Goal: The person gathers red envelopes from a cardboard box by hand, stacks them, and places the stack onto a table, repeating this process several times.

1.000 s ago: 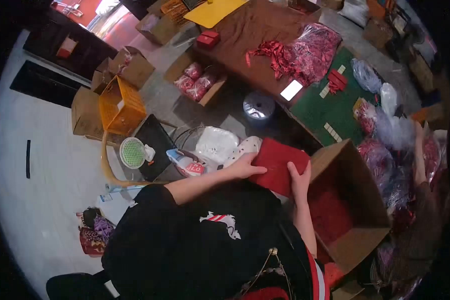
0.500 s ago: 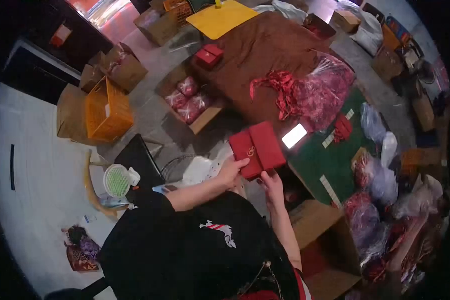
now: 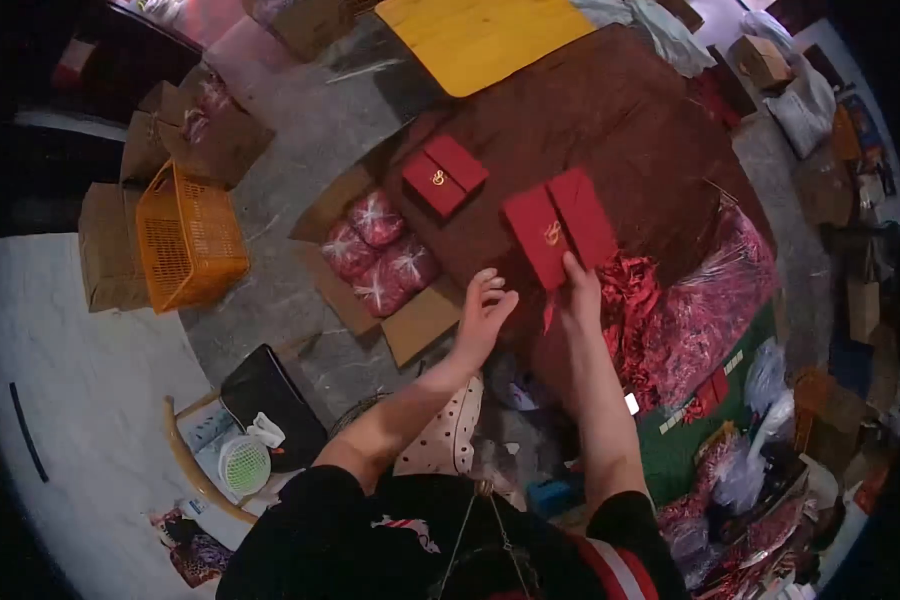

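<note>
My right hand (image 3: 582, 290) grips the lower edge of a red flap box (image 3: 560, 225) with a gold emblem, its thumb on the front face. The box is tilted and held above the brown cloth (image 3: 530, 120). My left hand (image 3: 487, 312) is apart from it, lower and to the left, with loosely curled fingers and nothing in them. A second red box (image 3: 444, 176) with a similar gold emblem rests on the brown cloth, up and to the left. Beside my right hand lies a heap of red ribbons (image 3: 632, 300).
An open carton (image 3: 420, 325) holds several plastic-wrapped red bundles. Right of the ribbons lies a clear bag (image 3: 710, 310) of red pieces. A yellow board (image 3: 480, 40) is at the far end. An orange crate (image 3: 190, 240) and a black-backed chair (image 3: 270, 410) stand left.
The red box has moved forward over the brown cloth in my right hand. My left hand has let go of it and drawn aside. The view has shifted forward.
</note>
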Demonstrator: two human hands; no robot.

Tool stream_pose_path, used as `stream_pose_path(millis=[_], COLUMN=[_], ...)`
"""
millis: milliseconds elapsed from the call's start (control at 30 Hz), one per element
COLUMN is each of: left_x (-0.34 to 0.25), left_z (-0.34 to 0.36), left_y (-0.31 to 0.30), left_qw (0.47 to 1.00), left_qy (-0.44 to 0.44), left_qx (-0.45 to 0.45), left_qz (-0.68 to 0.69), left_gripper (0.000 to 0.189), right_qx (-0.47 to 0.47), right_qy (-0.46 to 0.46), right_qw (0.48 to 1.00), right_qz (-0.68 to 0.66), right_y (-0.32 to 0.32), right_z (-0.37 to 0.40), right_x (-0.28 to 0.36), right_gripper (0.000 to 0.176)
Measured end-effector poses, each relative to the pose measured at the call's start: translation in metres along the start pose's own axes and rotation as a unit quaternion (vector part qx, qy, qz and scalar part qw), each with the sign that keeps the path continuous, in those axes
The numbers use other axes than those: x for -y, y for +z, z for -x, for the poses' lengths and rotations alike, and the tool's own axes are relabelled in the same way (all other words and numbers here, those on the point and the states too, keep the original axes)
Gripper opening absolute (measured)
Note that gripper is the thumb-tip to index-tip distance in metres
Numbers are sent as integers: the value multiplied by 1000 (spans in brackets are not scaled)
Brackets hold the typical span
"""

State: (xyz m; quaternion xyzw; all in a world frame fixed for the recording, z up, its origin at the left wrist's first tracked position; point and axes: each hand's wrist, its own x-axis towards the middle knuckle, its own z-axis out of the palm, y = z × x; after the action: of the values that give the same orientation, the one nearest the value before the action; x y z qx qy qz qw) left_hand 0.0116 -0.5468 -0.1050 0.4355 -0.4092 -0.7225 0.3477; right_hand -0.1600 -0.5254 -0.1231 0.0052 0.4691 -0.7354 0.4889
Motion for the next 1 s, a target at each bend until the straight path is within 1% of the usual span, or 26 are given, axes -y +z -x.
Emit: stream_pose_path(millis=[33,67,100,133,167,200,233,267,333,367,400,433,467,500,533,567,600,667,700,733,800,833,867,933,967,1000], left_x=[7,19,45,74,92,68,70,75,104,111,114,118,123,120,117,110,99,83,100,108,123,133,139,139,139,142], left_z=[-5,-2,9,20,35,56,77,100,139,152,161,169,175,167,160,151,140,121,128,127,128,126,132,133,134,137], left_y=[-19,-40,-71,-117,-151,-143,-163,-194,-269,-291,-310,-326,-338,-336,-327,-314,-296,-262,-266,-268,-276,-279,-283,-279,-277,-278], left_qw=[999,997,996,980,946,953,944,926,891,889,908,916,937,937,939,903,902,883,907,907,891,876,876,888,893,897], left_qy=[-35,-71,-71,-183,-290,-205,-254,-300,-385,-387,-386,-380,-237,-239,-311,-371,-376,-381,-360,-361,-396,-446,-446,-435,-429,-423], left_qx=[-15,-29,-51,-67,-82,-210,-210,-208,-123,-122,-127,-131,4,5,-104,-208,-206,-269,-216,-216,-109,-116,-116,-118,-119,-120], left_qz=[0,-2,22,-50,-121,76,-12,-100,-208,-211,-100,12,-256,-256,-100,59,60,49,29,30,192,142,140,92,67,42], left_gripper=[51,49,44,42,39,14,16,18,16,16,15,15,17,17,19,20,20,22,23,23,25,29,29,31,31,32], right_qx=[-17,-2,-14,9,32,2,-29,23,5,-26,-29,-16,-4,-59,-63,-42,-21,-35,-35,-34,-52,-53,-42,-35,-14,-21], right_qy=[2,20,45,11,-24,28,82,72,59,84,84,91,97,102,103,110,116,109,131,153,168,184,198,146,173,147], right_qw=[1000,999,998,999,998,998,994,997,997,991,991,991,991,978,978,975,972,968,959,949,942,936,932,914,929,929], right_qz=[13,29,32,37,43,58,73,35,48,101,98,95,94,171,172,187,201,225,250,273,286,294,300,377,327,338], right_y=[7,2,13,13,13,24,35,24,16,20,24,28,31,-12,-7,4,10,12,22,22,29,34,40,54,54,53], right_z=[-38,-80,-115,-155,-189,-210,-228,-263,-316,-324,-329,-332,-335,-386,-382,-372,-365,-366,-357,-357,-354,-351,-348,-346,-340,-341], right_x=[2,-3,-3,-15,-28,-28,-27,-47,-82,-85,-90,-95,-99,-138,-136,-127,-121,-120,-111,-108,-107,-102,-99,-99,-94,-98], right_gripper=[45,45,48,49,50,50,50,48,50,53,53,57,60,64,64,66,68,69,68,67,63,63,60,55,54,59])
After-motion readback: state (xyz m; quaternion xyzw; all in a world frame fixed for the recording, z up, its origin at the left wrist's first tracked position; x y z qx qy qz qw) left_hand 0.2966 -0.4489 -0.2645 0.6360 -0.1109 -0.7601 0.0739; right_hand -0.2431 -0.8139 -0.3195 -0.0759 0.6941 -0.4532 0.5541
